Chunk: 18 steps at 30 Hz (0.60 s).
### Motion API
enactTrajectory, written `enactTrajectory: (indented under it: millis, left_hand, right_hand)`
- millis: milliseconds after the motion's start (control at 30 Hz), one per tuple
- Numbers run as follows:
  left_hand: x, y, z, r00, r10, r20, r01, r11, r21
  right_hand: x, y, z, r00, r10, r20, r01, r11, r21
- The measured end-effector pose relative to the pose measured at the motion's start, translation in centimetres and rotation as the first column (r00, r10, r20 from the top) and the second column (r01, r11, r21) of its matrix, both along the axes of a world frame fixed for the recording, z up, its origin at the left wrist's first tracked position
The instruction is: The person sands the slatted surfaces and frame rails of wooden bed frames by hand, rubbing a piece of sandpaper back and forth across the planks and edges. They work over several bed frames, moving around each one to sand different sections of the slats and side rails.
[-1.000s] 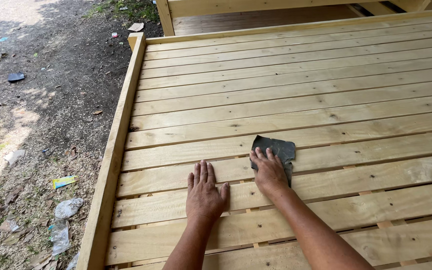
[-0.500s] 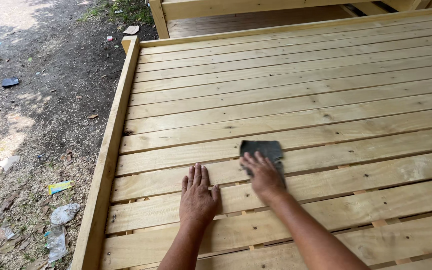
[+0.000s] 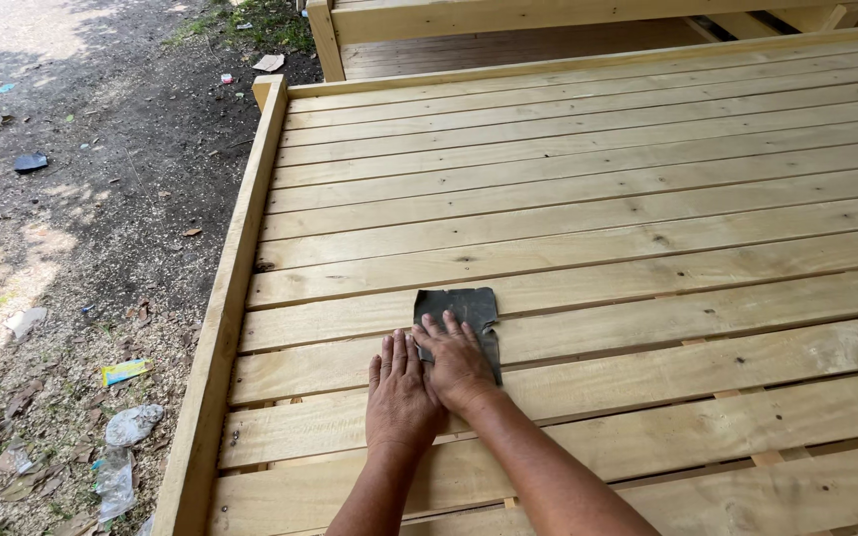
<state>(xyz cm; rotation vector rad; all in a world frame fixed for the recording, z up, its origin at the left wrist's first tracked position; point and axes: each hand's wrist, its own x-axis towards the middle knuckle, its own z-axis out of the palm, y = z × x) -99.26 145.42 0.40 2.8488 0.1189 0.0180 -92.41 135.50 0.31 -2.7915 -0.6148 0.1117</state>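
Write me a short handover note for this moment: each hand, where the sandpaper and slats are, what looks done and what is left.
Right hand: flat, pressing the dark sandpaper sheet onto a slat.
Left hand: flat on the bare wood beside it, touching the right hand, holding nothing.
Slatted wooden frame: pale, unfinished; the sheet lies near the left side rail.
Done: cannot tell which slats are already sanded.
Left: judging by eye, check each slat.

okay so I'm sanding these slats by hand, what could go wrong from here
Splinters: your left hand lies bare and flat on the raw slats, so sliding it along the grain could pick one up.

Pinched fingers: there are open gaps between slats right by the sandpaper, and fingertips of the right hand pressing it might drop into one.

The sheet looks curled and worn at its edges, so it may tear or slip from under your palm.
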Motion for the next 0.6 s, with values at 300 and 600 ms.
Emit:
enactTrajectory:
  millis: [300, 600]
  left_hand:
    - [0.1, -0.1, -0.5, 0.996, 0.035, 0.077, -0.030, 0.997, -0.068]
    - [0.0, 0.0, 0.3, 1.000, 0.014, 0.020, -0.013, 0.998, -0.061]
  right_hand:
    - [3.6, -20.3, 2.7, 0.893, -0.377, 0.247, 0.384, 0.923, 0.021]
    - [5.0, -2.1, 1.4, 0.985, -0.172, -0.029, 0.170, 0.982, -0.078]
